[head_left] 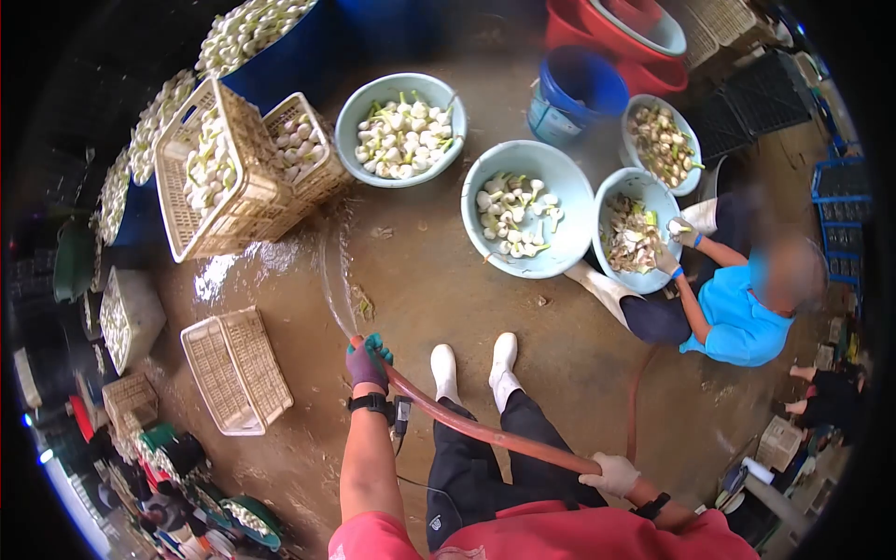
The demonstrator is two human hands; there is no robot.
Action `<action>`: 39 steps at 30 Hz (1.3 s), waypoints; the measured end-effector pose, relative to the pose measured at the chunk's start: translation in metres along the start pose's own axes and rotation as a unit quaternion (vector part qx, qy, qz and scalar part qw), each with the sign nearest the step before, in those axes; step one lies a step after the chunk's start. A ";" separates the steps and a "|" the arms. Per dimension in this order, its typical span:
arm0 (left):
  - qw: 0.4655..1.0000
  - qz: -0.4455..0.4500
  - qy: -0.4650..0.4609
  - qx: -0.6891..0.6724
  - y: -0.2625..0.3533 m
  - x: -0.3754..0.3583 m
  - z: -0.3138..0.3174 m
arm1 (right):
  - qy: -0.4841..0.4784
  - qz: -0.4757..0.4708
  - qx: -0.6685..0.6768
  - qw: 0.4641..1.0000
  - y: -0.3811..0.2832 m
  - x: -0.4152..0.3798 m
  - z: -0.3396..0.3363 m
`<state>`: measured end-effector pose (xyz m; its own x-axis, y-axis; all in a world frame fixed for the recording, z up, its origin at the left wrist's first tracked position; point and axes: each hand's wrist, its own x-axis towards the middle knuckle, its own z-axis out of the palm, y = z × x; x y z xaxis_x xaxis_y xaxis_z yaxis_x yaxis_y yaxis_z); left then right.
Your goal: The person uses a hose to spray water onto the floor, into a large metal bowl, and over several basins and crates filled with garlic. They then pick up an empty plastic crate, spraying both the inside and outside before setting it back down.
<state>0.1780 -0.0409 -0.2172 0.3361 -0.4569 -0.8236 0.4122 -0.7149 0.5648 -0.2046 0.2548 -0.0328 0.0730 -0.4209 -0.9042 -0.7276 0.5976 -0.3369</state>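
A red hose runs across the front of my legs. My left hand, in a dark purple and green glove, is closed around it near its end, and water streams from there toward the upper left. Farther back along the hose, my right hand in a pale glove grips it by my right thigh. The water reaches the wet floor near a tall cream crate filled with white bulbs, which look like garlic or onions. An overturned-looking cream crate lies left of my left hand.
Light-blue basins of bulbs stand ahead, beside a dark-blue bucket. At right a seated person in a blue shirt handles bulbs over a basin of peelings. Large blue tubs heaped with bulbs line the upper left.
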 end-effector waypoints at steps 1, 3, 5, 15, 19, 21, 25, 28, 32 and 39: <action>1.000 -0.006 0.015 -0.012 -0.004 -0.001 -0.013 | -0.004 -0.005 -0.010 1.000 0.000 0.002 0.000; 0.998 -0.018 0.046 -0.028 -0.013 0.000 -0.038 | 0.005 -0.015 -0.019 1.000 -0.001 0.006 0.000; 0.997 0.005 0.060 -0.053 -0.012 -0.002 -0.053 | -0.005 -0.012 -0.027 1.000 -0.013 0.012 -0.005; 0.991 0.067 0.032 -0.111 0.014 -0.003 -0.050 | 0.003 -0.031 -0.064 0.997 -0.029 0.020 -0.006; 0.994 0.030 -0.032 -0.100 -0.014 -0.001 -0.006 | 0.022 -0.005 -0.053 0.998 0.004 -0.005 -0.001; 0.995 0.002 -0.046 -0.092 -0.029 -0.008 0.019 | 0.037 -0.002 -0.053 0.998 0.018 -0.018 0.003; 0.991 -0.021 -0.098 -0.085 -0.058 -0.020 0.055 | 0.062 0.005 -0.041 0.997 0.042 -0.042 0.016; 0.988 -0.037 -0.127 -0.076 -0.071 -0.026 0.070 | 0.060 0.022 -0.026 0.998 0.047 -0.052 0.017; 0.988 -0.020 -0.136 -0.062 -0.081 -0.030 0.083 | 0.055 0.043 -0.012 0.997 0.057 -0.054 0.025; 0.989 -0.068 -0.130 -0.020 -0.128 -0.036 0.090 | 0.039 0.049 -0.012 0.998 0.085 -0.072 0.033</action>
<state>0.0372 0.0192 -0.2642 0.0477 -0.4823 -0.8747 0.4739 -0.7600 0.4449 -0.2490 0.3581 -0.0050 -0.0515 -0.4132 -0.9092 -0.7451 0.6221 -0.2405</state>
